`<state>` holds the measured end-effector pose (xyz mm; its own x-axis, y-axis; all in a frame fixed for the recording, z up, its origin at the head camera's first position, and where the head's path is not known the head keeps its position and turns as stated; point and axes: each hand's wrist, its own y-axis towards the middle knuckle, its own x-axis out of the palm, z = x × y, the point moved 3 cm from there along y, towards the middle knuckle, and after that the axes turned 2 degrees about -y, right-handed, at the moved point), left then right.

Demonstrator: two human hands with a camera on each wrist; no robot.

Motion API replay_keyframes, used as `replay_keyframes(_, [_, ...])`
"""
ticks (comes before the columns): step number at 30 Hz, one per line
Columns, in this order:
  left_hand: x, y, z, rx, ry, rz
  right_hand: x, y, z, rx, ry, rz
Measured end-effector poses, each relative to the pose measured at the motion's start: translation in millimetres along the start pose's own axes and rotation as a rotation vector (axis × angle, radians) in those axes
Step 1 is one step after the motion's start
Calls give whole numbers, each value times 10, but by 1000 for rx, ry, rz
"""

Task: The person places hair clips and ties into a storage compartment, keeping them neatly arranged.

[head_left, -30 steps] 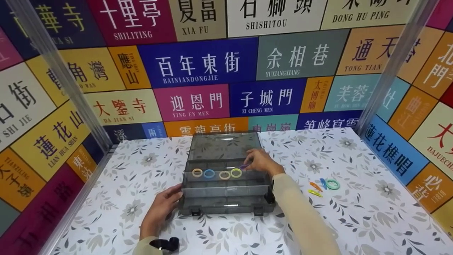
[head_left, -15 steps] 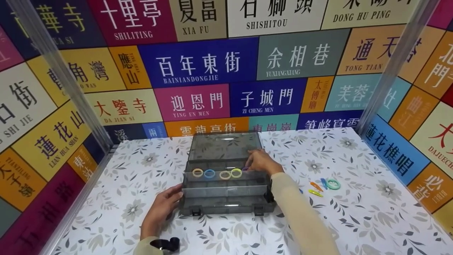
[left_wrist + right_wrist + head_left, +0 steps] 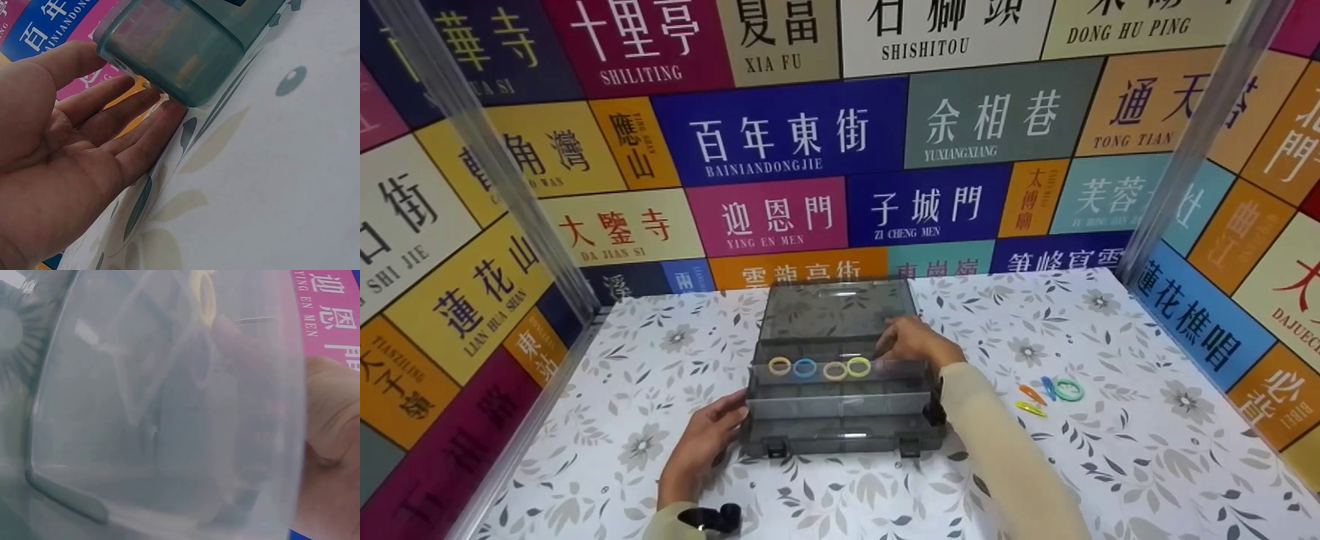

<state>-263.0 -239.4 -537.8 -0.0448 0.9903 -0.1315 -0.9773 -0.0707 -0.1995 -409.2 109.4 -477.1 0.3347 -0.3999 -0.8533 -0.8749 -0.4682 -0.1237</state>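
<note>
A translucent grey compartment box (image 3: 840,435) stands on the table with its lid (image 3: 840,309) raised at the back. Along its rear row show an orange hair tie (image 3: 770,366), a blue one, a beige one and a yellow one (image 3: 859,375). My right hand (image 3: 916,343) reaches into the right end of this row, fingers curled down. Through the clear divider in the right wrist view, its fingertips pinch a faint purple hair tie (image 3: 209,371). My left hand (image 3: 706,439) rests against the box's left side, fingers (image 3: 143,138) extended and touching the wall.
Right of the box lie a green hair tie (image 3: 1069,399) and small hair clips in orange (image 3: 1033,395), blue and yellow (image 3: 1030,409). The floral table (image 3: 645,360) ends at a wall of coloured signs (image 3: 780,135), with clear posts at both corners.
My right hand has lowered the purple hair tie from above the row into its right end, behind the divider. My left hand stays against the box.
</note>
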Motion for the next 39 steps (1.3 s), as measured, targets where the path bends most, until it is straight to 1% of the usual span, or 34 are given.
replay_keyframes(5, [0, 5, 4, -2, -2, -8, -126, -44, -5, -44, 86, 0])
replay_keyframes(8, [-1, 6, -5, -4, -12, -13, -222, -117, -21, -69, 111, 24])
replay_keyframes(11, [-4, 6, -13, 0, -19, -19, -315, -216, -45, -102, 109, 67])
replay_keyframes(15, [-12, 4, -21, 9, -30, -27, -431, -395, -42, -125, 117, 123])
replay_keyframes(18, [-13, -3, -21, 16, -21, -28, -508, -569, -5, -125, 144, 146])
replay_keyframes(21, [-4, -11, -14, 5, -17, -27, -573, -755, 54, -124, 161, 178])
replay_keyframes(25, [8, -19, 5, -8, -21, -24, -642, -986, 189, -95, 180, 248])
replay_keyframes(31, [12, -19, 9, -8, -29, -24, -716, -1264, 501, -66, 217, 363])
replay_keyframes(35, [13, -9, 1, -12, -31, -22, -738, -1416, 736, -32, 224, 402])
replay_keyframes(39, [24, -7, 1, -5, -29, -20, -725, -1552, 983, 31, 252, 418])
